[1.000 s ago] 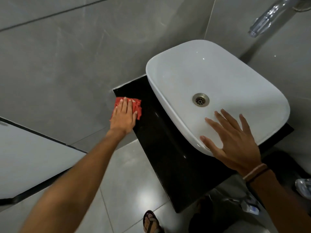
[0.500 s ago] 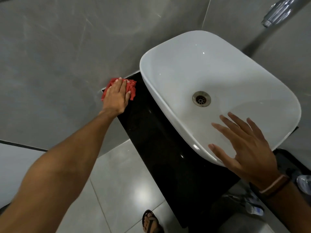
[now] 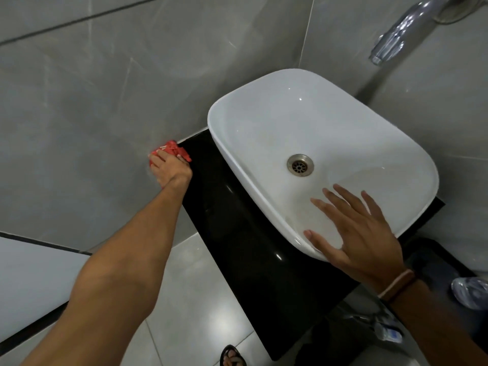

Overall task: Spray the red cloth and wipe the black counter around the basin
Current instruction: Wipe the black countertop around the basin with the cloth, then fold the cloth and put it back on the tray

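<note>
Red cloth (image 3: pixel 171 150) sits bunched under the left hand (image 3: pixel 170 169), whose fingers press down on it and clamp it against the far back corner of the black counter (image 3: pixel 237 233), right where the counter meets the grey tiled wall (image 3: pixel 92 101). A second ago that hand was nearer along the counter's left edge; it has since slid the cloth back to the wall, so the left strip beside the basin looks largely covered, and the front edge and the right side likely remain. The right hand (image 3: pixel 361 233) is empty, fingers spread apart, its palm resting on the near rim of the white basin (image 3: pixel 264 122) much as before, seemingly as a brace. The basin stands on the counter and holds nothing but its metal drain (image 3: pixel 300 165); no water is visible in it. A chrome tap (image 3: pixel 396 38) juts out above its far corner. No spray bottle can be picked out with certainty.
</note>
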The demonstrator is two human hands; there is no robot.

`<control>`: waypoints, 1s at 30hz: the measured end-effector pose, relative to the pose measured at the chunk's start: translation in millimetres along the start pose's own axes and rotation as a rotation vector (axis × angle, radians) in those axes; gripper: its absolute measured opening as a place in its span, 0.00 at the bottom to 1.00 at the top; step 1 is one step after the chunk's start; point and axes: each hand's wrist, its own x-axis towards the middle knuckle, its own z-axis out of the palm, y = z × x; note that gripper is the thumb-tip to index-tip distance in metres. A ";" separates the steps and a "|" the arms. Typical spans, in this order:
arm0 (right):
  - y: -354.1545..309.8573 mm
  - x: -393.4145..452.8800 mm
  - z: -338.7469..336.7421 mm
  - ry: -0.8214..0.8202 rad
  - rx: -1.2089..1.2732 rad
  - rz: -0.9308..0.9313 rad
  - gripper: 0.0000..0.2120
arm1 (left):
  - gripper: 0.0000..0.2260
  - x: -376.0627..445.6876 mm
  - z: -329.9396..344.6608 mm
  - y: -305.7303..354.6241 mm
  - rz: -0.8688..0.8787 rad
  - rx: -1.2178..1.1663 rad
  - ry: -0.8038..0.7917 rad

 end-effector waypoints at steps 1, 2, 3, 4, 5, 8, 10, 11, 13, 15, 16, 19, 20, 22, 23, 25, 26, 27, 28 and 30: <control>-0.2 1.6 -0.4 0.002 -0.003 -0.001 0.36 | 0.29 4.4 -1.3 -1.9 -0.003 -0.029 0.005; 0.2 0.9 -0.9 0.001 -0.003 0.002 0.36 | 0.29 4.5 -1.7 -5.2 -0.004 -0.063 0.003; 0.3 1.5 -0.5 0.005 -0.003 0.004 0.36 | 0.28 2.6 -2.8 -9.5 0.003 -0.102 0.003; 0.6 2.7 -0.5 0.006 -0.003 0.004 0.36 | 0.27 -2.5 -4.2 -13.6 0.016 -0.135 0.001; 1.4 1.4 -0.2 0.006 -0.007 0.004 0.36 | 0.27 -14.3 -4.3 -18.5 0.027 -0.154 -0.002; 1.7 0.2 1.3 0.009 -0.009 0.003 0.37 | 0.27 -74.7 -5.5 -33.7 0.074 -0.178 -0.007; 0.6 -1.6 3.0 0.026 -0.002 0.012 0.38 | 0.26 -136.9 -6.7 -45.4 0.106 -0.238 -0.046; 0.3 -0.8 4.2 0.034 0.000 0.017 0.38 | 0.27 -171.9 -5.9 -51.0 0.117 -0.276 -0.064; -1.4 -2.4 5.6 0.046 0.009 0.029 0.38 | 0.27 -250.1 -7.3 -63.3 0.128 -0.338 -0.103; -2.2 -4.2 6.5 0.071 0.023 0.035 0.37 | 0.28 -325.4 -12.4 -75.8 0.128 -0.384 -0.180; -3.0 -3.5 7.3 0.083 0.032 0.036 0.37 | 0.29 -356.5 -16.2 -82.9 0.118 -0.401 -0.243; -4.3 -5.6 6.8 0.091 0.093 0.040 0.36 | 0.28 -416.3 -36.9 -104.6 0.121 -0.420 -0.448; -4.7 -8.4 5.6 0.094 0.122 0.040 0.34 | 0.29 -424.1 -45.5 -108.0 0.112 -0.406 -0.486; -7.4 -15.6 3.9 0.180 0.236 0.029 0.30 | 0.29 -426.4 -57.5 -106.3 0.105 -0.394 -0.503; -10.6 -23.3 3.2 0.269 0.348 0.019 0.27 | 0.30 -425.6 -63.2 -102.4 0.120 -0.404 -0.497; -14.8 -49.8 3.3 0.500 0.609 0.054 0.19 | 0.31 -425.5 -73.7 -86.6 0.184 -0.449 -0.503; -16.2 -67.5 6.0 0.594 0.738 0.120 0.15 | 0.32 -426.9 -77.0 -76.3 0.233 -0.487 -0.527; -14.3 -87.5 8.1 0.648 0.878 0.233 0.13 | 0.33 -430.0 -76.8 -64.5 0.288 -0.522 -0.565; -15.0 -105.5 11.0 0.643 1.058 0.375 0.11 | 0.34 -431.1 -75.9 -55.9 0.341 -0.540 -0.598; -5.9 -138.9 13.0 0.438 1.579 0.687 0.17 | 0.38 -439.2 -64.4 -32.0 0.460 -0.545 -0.664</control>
